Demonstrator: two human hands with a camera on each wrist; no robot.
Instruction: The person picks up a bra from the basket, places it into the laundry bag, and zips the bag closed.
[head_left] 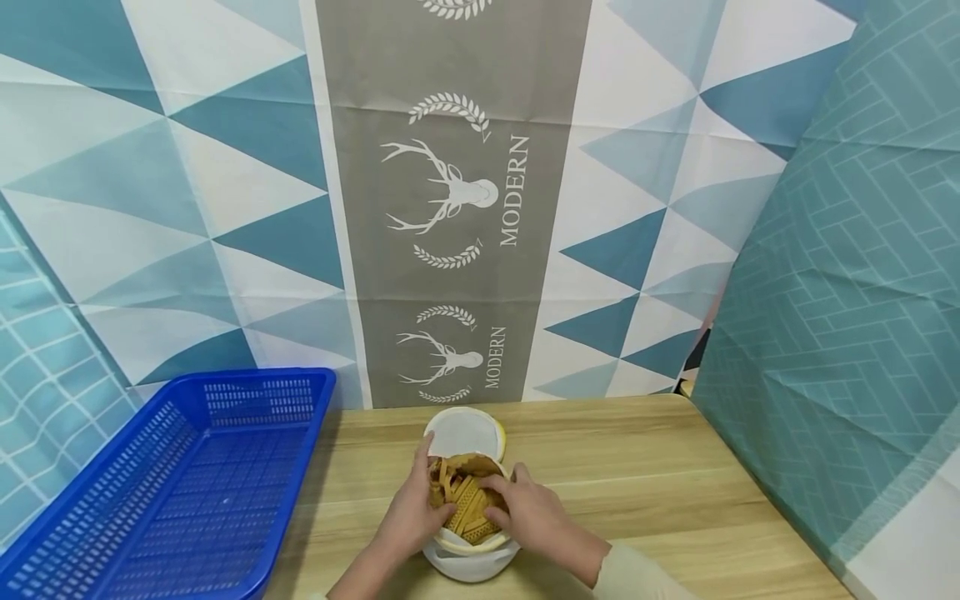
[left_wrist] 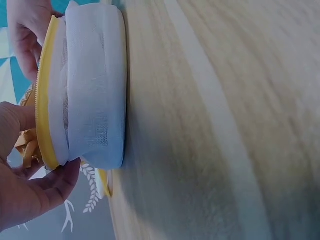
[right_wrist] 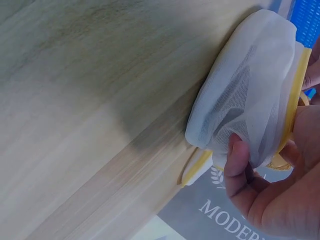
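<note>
White mesh bag [head_left: 471,569], round and drum-like, upright on the wooden table [head_left: 630,475], close in front of the person and to the right of the blue basket [head_left: 303,462]. Mouth facing up, base down on the wood; wider than tall in the left wrist view, short axis vertical. Unzipped, with yellow zip trim [left_wrist: 46,90] along the edge. Lid flap [head_left: 461,433] folded back at the far side, pointing away from the person toward the patterned wall hanging [head_left: 465,279]; long axis of bag and flap together running from person to wall. Packed inside, a mustard-yellow cloth item [head_left: 467,510], perforated bands set slantwise, near ends to the left, far ends leaning right; full length hidden by folds. Left hand [head_left: 412,512] partly closed around the left edge of the bag, thumb over the rim and inside, other fingers against the outer wall. Right hand [head_left: 528,510] astride the right edge, half curled: thumb and forefinger inside at the cloth, outer fingers bent against the mesh and denting it. Any pinch on the cloth by the inner fingertips impossible to tell.
</note>
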